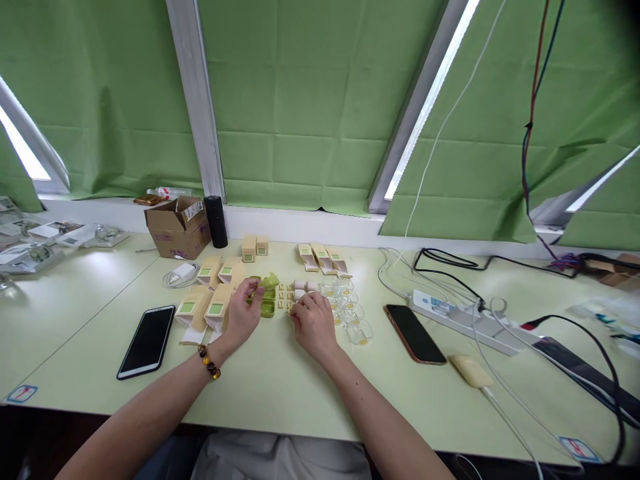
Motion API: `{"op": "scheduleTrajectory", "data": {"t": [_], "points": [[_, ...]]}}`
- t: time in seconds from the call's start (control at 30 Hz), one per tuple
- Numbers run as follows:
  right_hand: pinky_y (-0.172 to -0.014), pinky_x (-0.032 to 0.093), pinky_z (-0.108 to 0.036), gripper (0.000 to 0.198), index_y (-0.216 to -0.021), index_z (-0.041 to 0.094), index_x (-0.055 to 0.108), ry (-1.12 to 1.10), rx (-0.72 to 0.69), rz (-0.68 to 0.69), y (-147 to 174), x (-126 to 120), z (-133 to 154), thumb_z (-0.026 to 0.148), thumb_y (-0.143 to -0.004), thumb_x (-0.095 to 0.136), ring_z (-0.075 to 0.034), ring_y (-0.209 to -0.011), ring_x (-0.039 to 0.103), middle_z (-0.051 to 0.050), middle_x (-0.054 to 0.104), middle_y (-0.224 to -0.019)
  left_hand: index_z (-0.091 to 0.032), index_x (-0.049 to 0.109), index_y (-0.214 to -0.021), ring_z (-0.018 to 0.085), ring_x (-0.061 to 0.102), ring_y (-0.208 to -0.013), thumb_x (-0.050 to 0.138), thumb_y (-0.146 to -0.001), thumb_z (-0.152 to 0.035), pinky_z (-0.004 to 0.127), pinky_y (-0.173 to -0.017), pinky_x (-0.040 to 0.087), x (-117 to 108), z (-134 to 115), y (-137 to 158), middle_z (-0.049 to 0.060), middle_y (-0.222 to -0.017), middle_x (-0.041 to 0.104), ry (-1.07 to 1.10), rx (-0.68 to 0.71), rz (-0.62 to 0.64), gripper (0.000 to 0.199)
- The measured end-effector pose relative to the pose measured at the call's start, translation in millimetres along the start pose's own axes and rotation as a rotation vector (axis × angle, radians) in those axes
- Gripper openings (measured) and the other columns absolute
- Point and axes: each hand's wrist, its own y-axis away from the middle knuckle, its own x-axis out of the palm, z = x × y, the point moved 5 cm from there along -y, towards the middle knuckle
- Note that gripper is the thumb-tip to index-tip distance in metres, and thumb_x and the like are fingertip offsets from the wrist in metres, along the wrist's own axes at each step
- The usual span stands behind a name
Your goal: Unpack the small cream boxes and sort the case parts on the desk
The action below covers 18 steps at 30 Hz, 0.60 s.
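My left hand (245, 312) has its thumb and fingers closed on a small olive-green plastic case (270, 281), its lid raised. More green cases (268, 309) sit just below it on the table. My right hand (315, 325) is curled, fingertips pinched together at the tabletop beside rows of tiny yellowish pieces (281, 295); whatever is between those fingers is too small to make out. Behind the right hand lie pale pink and white cylinders (304, 285). To its right, clear plastic covers (350, 308) stand in a cluster.
Opened beige cartons (216, 308) lie left of my left hand, with two small closed boxes (255, 247) behind. Phones (147, 341) flank the work area. A brown cardboard box (179, 228) and black cylinder (215, 222) stand at the back; a power strip (463, 321) with cables runs along the right.
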Motion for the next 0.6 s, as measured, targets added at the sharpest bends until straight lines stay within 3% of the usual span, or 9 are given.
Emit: {"op": "scheduleTrajectory", "data": {"t": [0.2, 0.6], "points": [[-0.082, 0.032, -0.038, 0.013, -0.075, 0.019, 0.07, 0.06, -0.02, 0.031, 2, 12, 1, 0.008, -0.082, 0.071, -0.024, -0.095, 0.048, -0.006, 0.066, -0.085, -0.019, 0.057, -0.087, 0.02, 0.075, -0.072, 0.055, -0.097, -0.064, 0.027, -0.06, 0.056, 12, 0, -1, 0.005, -0.083, 0.072, 0.321, -0.173, 0.11, 0.046], [-0.088, 0.032, -0.04, 0.013, -0.073, 0.02, 0.07, 0.098, -0.043, 0.046, 3, 24, 1, 0.009, -0.08, 0.071, -0.025, -0.095, 0.049, -0.007, 0.066, -0.083, -0.016, 0.064, -0.089, 0.02, 0.073, -0.066, 0.059, -0.094, -0.067, 0.029, -0.061, 0.053, 14, 0, 0, 0.008, -0.071, 0.075, 0.44, -0.349, 0.108, 0.051]]}}
